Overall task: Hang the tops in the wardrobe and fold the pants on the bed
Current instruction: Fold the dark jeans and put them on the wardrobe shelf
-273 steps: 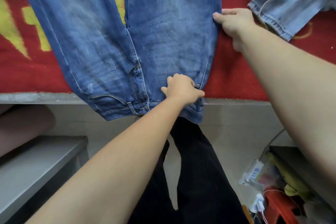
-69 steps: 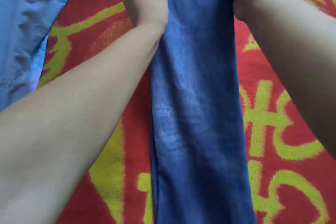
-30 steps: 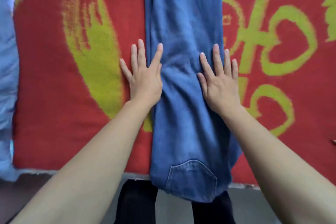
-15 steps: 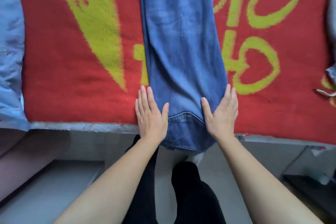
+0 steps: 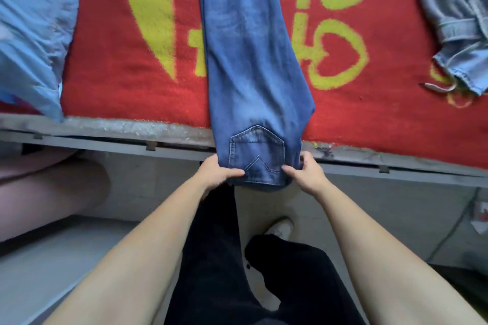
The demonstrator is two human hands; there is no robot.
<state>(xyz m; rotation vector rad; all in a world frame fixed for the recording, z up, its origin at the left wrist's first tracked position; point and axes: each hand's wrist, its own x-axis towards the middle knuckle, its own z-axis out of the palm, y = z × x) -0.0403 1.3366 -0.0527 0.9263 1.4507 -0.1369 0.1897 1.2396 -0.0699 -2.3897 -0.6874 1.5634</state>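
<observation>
You've got the jeans (image 5: 250, 60) doubled lengthwise into one narrow strip. It runs from frame centre up to 12 o'clock across the red blanket (image 5: 118, 87). The waist end w/ the back pocket (image 5: 257, 150) hangs over the bed edge (image 5: 105, 126) toward 6. Your left hand (image 5: 216, 174) grips the waist end's 9 o'clock corner, thumb on top, fingers curled under. Your right hand (image 5: 306, 171) pinches the 3 o'clock corner the same way. Both are closed on denim.

Next step is prob. carrying that end up toward 12 to fold the strip across. What could go wrong:

- Layers may split. You're holding only the corners, so the under leg can slide out sideways & skew the fold.
- Denim is heavy & the blanket pile is grippy. The far part may bunch at 12 instead of lying flat, esp. if you drag rather than lift.
- If you lose either corner, the overhang's weight could pull the strip toward the floor at 6.
- Uneven hands, one leading, give a slanted crease.
- Watch the light blue shirt (image 5: 29, 21) at 10 & the pale denim garment (image 5: 454, 21) at 2. Both are well apart from the strip, but a wide swing could catch them.
</observation>
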